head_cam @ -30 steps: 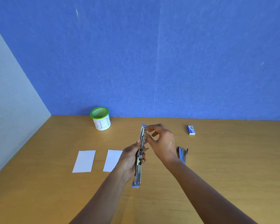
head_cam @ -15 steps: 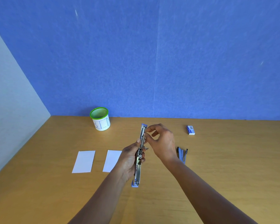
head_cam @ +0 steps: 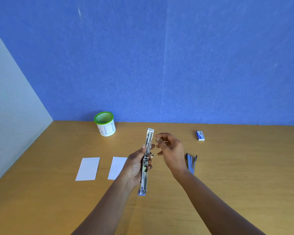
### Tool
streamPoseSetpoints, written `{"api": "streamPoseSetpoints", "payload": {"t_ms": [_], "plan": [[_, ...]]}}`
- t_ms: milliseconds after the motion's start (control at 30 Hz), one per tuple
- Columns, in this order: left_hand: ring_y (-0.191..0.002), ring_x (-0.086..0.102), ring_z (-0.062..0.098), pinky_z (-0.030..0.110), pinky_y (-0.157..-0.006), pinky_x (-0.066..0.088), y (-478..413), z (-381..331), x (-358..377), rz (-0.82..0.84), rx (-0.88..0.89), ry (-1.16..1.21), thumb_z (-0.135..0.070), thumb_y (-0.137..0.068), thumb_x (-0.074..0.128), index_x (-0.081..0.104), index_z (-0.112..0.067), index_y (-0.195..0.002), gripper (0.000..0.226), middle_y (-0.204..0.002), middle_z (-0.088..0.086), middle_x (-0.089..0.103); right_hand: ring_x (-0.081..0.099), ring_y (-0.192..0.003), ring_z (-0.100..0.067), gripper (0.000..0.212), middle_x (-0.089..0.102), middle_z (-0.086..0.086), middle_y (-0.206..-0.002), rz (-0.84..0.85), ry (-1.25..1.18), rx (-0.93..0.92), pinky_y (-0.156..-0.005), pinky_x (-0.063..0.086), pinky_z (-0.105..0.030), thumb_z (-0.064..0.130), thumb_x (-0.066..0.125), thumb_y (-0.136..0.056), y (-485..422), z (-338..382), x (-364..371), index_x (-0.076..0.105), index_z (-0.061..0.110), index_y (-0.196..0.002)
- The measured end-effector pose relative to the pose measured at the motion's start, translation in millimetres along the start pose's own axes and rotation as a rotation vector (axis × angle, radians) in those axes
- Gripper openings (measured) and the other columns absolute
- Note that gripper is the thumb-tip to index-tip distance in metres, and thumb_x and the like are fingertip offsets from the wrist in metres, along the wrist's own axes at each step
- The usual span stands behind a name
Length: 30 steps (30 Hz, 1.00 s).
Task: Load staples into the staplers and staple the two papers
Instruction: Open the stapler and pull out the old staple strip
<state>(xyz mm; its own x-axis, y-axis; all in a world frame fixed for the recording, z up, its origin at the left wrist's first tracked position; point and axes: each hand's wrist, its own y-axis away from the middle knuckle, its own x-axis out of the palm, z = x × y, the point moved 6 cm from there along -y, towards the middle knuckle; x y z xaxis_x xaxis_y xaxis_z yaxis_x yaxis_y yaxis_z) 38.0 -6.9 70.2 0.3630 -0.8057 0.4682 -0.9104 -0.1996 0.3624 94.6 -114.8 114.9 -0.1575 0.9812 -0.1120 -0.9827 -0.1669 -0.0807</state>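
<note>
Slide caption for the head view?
Left hand holds an opened stapler over the desk; right hand hovers open beside it.

Speckled blue wall (head_cam: 159,56) fills the upper frame, and a pale grey-white side wall (head_cam: 10,107) cuts in at the left. Across the lower frame, the desk (head_cam: 244,184) runs honey-tan with a soft wood grain. At centre, the opened stapler (head_cam: 147,160) shows bright silver metal, capped in light blue plastic at both ends. Left of it, the left paper (head_cam: 88,168) and the right paper (head_cam: 116,167) are plain white. Above them, the mesh pen cup (head_cam: 105,124) wears a lime-green rim and a white label lettered in blue. At right, the second stapler (head_cam: 191,162) is slate blue with black tips, and the staple box (head_cam: 200,135) is blue and white.
</note>
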Motion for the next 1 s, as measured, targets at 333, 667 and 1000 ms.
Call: {"api": "streamPoseSetpoints", "payload": {"t_ms": [333,667,1000], "plan": [[-0.049,0.042,0.006,0.016,-0.046,0.033,2,-17,-3,-0.155,0.185,-0.403,-0.021,-0.089,0.06,0.074,-0.012,-0.088,0.017,-0.06,-0.005,0.057,0.064,-0.071,-0.021,0.034,0.066,-0.01,-0.075,0.114,-0.611,0.657,-0.064,0.057,-0.027,0.011,0.037,-0.099,24,-30,23,0.063,0.0,-0.08],[-0.081,0.054,0.02,0.028,-0.066,0.038,13,-42,34,-0.209,0.434,-1.386,-0.026,-0.088,0.06,0.072,-0.009,-0.09,0.021,-0.084,0.005,0.056,0.065,-0.045,-0.013,0.032,0.068,-0.007,-0.055,0.145,-0.837,0.851,-0.044,0.052,-0.019,0.002,0.033,-0.095,40,-38,39,0.061,0.001,-0.079],[-0.079,0.045,0.021,0.024,-0.064,0.032,8,-34,39,0.023,0.208,-1.557,-0.009,-0.088,0.048,0.061,-0.001,-0.088,0.016,-0.087,0.006,0.044,0.066,-0.057,-0.018,0.033,0.068,-0.01,-0.066,0.138,-0.866,0.904,-0.045,0.054,-0.022,0.005,0.032,-0.096,45,-45,40,0.063,0.001,-0.086]]}}
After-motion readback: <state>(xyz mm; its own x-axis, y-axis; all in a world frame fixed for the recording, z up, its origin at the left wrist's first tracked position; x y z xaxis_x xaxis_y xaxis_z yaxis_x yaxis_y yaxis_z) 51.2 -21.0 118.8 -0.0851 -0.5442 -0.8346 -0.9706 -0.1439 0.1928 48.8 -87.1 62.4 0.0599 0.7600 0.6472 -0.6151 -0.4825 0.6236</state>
